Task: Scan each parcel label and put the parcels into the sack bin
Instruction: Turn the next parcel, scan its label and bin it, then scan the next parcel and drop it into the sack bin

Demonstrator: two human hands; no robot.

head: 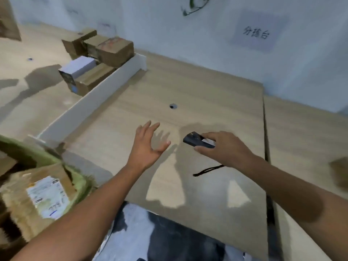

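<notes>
Parcels (98,59) sit stacked in the upper left of the frame, brown cartons with one white box among them, just beyond a white divider strip (90,102) lying across the wooden table (207,91). At lower left I see another parcel with a white label (47,194) inside the green sack bin (79,183). My left hand (146,147) hovers at frame centre, fingers spread and holding nothing. Just right of it, my right hand (224,149) grips the dark scanner (197,141) low over the tabletop, its black strap (207,170) trailing below the wrist. A paper sign (258,31) hangs on the wall at upper right.
</notes>
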